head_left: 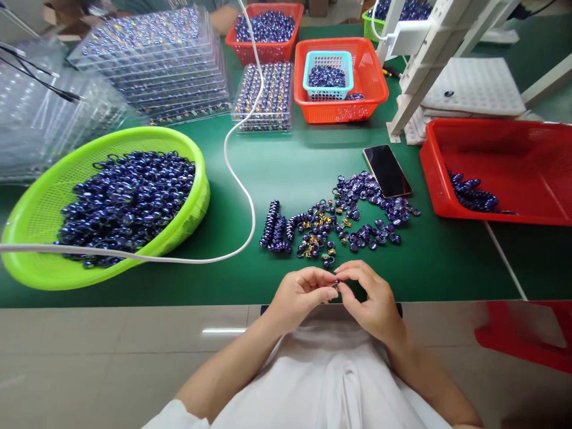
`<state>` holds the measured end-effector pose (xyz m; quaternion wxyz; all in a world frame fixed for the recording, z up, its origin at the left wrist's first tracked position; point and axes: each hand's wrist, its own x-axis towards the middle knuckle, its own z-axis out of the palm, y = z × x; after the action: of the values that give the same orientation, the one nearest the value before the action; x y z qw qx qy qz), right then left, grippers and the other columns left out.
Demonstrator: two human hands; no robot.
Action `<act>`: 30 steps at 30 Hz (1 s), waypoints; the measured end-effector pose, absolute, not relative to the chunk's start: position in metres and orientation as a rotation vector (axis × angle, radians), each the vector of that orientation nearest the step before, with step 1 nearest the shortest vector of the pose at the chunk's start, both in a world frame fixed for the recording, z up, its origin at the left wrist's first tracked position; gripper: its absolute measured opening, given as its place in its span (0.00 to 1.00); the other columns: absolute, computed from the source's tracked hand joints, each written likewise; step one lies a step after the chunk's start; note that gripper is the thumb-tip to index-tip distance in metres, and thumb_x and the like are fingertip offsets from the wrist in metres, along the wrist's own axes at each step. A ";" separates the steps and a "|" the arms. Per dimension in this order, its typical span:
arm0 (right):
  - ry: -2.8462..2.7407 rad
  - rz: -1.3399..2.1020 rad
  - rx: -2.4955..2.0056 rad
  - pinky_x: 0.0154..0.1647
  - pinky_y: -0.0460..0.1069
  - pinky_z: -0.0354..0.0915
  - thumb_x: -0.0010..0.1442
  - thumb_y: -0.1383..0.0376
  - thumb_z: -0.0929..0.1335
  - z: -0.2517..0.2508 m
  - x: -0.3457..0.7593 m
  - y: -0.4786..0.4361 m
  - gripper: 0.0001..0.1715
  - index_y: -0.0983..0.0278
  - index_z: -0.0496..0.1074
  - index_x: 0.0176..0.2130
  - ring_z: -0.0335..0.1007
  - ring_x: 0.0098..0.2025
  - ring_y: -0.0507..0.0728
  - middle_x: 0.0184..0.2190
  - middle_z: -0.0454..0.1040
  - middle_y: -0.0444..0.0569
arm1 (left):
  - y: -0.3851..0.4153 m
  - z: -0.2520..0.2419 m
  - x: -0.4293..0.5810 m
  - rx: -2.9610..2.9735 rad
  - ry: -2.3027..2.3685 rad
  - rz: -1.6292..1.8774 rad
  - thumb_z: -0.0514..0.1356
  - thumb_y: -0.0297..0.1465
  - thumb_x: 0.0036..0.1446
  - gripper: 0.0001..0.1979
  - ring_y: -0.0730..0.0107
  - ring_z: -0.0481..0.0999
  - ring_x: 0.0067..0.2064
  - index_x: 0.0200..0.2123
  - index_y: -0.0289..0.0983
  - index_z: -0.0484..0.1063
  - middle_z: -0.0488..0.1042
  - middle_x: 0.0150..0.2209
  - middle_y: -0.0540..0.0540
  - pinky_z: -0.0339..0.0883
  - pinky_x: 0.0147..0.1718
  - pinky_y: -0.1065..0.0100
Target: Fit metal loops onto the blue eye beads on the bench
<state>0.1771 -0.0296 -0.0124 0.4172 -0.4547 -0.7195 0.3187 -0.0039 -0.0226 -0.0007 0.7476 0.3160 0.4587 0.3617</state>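
Just in front of my body, at the table's near edge, my left hand (304, 295) and my right hand (370, 298) meet at the fingertips. Both pinch a small dark ring-shaped part (336, 285), mostly covered by the fingers. Beyond them on the green table lie stacked rows of shiny dark-blue ring parts (270, 225). To their right is a loose group of ring parts with yellow pieces (319, 223). Dark round caps (373, 235) are scattered farther right, next to a phone (386, 170).
A green basket (203, 196) heaped with dark rings stands left. A white cable (241, 185) crosses the table. Stacked clear trays (187, 89) and red baskets (370, 104) stand behind; a red bin (504, 161) is right. Another person's arm (223, 19) shows at the back.
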 end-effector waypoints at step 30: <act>-1.822 0.864 -1.115 0.44 0.53 0.68 0.55 0.76 0.65 -0.012 0.178 -0.027 0.11 0.60 0.65 0.32 0.72 0.43 0.57 0.39 0.72 0.49 | 0.022 0.000 -0.078 2.744 1.450 0.417 0.56 0.28 0.64 0.08 0.56 0.75 0.39 0.37 0.35 0.75 0.78 0.37 0.39 0.73 0.36 0.59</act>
<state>0.1778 -0.0270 -0.0121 0.4065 -0.4421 -0.7225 0.3424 -0.0779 0.0222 0.0004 0.0050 0.8762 0.4632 0.1332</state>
